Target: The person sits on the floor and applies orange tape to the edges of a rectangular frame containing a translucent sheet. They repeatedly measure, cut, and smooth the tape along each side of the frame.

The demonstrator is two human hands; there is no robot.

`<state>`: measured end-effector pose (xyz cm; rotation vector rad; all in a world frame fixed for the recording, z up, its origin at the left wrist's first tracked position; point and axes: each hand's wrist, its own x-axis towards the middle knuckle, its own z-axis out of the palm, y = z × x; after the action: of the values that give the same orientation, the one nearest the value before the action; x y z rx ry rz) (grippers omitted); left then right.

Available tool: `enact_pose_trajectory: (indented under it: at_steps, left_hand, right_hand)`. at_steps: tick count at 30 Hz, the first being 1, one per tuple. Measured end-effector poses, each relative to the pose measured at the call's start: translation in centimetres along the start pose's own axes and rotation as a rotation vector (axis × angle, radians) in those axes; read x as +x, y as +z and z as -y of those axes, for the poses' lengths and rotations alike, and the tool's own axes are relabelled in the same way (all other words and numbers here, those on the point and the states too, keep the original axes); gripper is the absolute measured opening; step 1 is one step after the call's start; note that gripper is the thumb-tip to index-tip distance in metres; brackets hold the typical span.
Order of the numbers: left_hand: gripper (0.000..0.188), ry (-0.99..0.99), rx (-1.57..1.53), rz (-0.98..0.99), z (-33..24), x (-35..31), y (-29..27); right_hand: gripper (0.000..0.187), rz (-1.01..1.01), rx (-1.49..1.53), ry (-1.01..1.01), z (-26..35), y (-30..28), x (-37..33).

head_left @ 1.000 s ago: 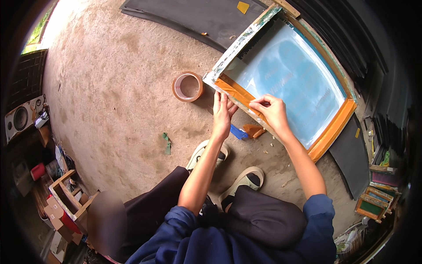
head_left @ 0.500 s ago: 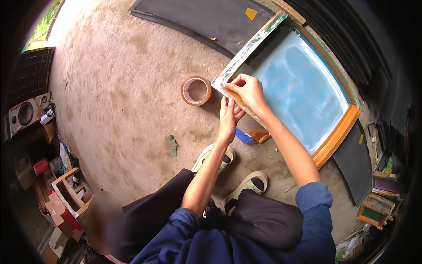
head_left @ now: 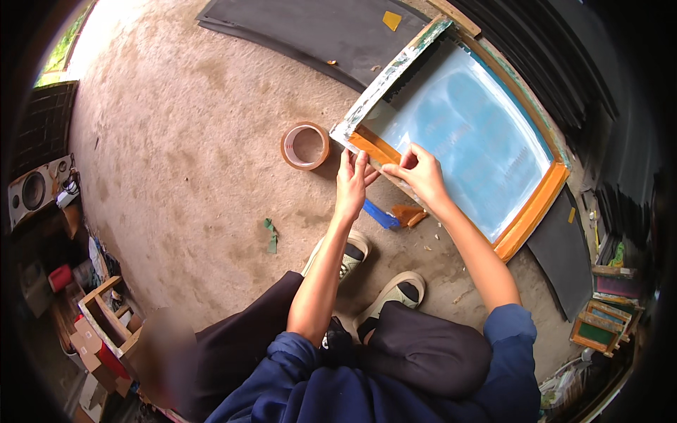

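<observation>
A wooden screen-printing frame (head_left: 384,83) with pale blue mesh (head_left: 472,137) lies tilted on the floor ahead, to the right. Brown-orange packing tape (head_left: 376,146) covers part of its near-left side, by the white-stained corner. My right hand (head_left: 423,178) pinches the tape over that near side, thumb and fingertips together. Beside the corner, my left hand (head_left: 350,187) touches the outer edge of the frame with its fingers stretched and apart. Another orange tape band (head_left: 534,211) wraps the frame's right-hand side.
A roll of brown tape (head_left: 305,146) stands left of the frame. Blue scrap (head_left: 381,215), orange scrap (head_left: 409,215) and green scrap (head_left: 271,236) lie near my shoes (head_left: 395,299). Dark sheets (head_left: 303,32) lie beyond. A speaker (head_left: 35,190) and wooden frame (head_left: 106,314) stand left.
My right hand has slid along the near side away from the corner, and more orange tape shows behind it. My left hand has shifted slightly left, its thumb now by the tape.
</observation>
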<state>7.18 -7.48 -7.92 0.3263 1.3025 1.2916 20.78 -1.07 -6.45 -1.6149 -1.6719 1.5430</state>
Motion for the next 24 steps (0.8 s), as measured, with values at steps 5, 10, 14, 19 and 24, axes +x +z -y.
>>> enact_pose_trajectory:
  at_steps: [5,10,14,19,24]
  left_hand:
    - [0.050,0.008,-0.100,0.023,0.2,0.2,-0.5]
    - [0.053,-0.110,-0.108,-0.087,-1.0,0.7,0.4]
    - [0.053,-0.131,0.182,-0.174,-1.6,1.4,1.0]
    - [0.041,-0.049,0.058,-0.113,-0.1,1.3,0.2]
    - [0.053,-0.013,-0.028,-0.069,1.0,1.1,0.5]
  right_hand:
    - [0.035,0.085,-0.022,-0.085,2.6,2.6,3.9]
    - [0.032,0.102,-0.001,-0.070,1.9,2.5,3.4]
    - [0.025,0.223,0.098,0.060,-0.5,-0.7,1.1]
    - [0.028,0.105,0.010,0.164,-5.3,-6.1,-4.5]
    - [0.022,-0.077,-0.063,0.294,-8.9,-10.4,-10.3]
